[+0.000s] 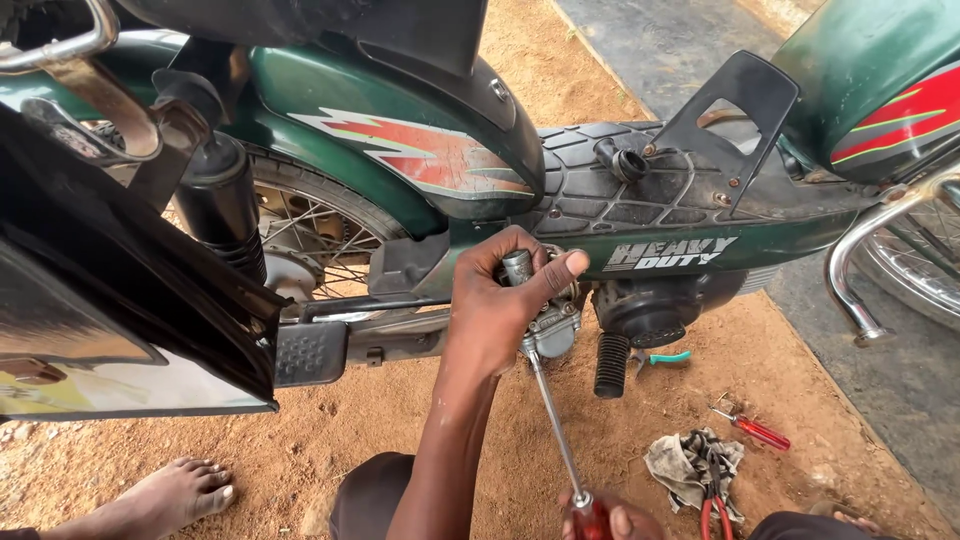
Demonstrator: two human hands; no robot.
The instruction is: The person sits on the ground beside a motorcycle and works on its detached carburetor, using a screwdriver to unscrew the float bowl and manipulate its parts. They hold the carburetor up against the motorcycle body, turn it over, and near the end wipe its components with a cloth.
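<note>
My left hand [495,310] is closed around a small metal carburettor [552,328], held up against the side of a green motorcycle [400,110], thumb pressed over its top. At the bottom edge my right hand [615,522] grips the red handle of a long screwdriver [555,420]. Its steel shaft runs up and its tip meets the underside of the carburettor. Only the fingertips of my right hand show.
A black ribbed footpeg [612,365] hangs right of the carburettor, a teal-handled tool [668,357] beside it. On the sandy ground lie a red screwdriver [757,431], a dirty rag [682,460] and red-handled pliers [712,512]. A second motorcycle [880,90] stands right. A bare foot [180,495] rests bottom left.
</note>
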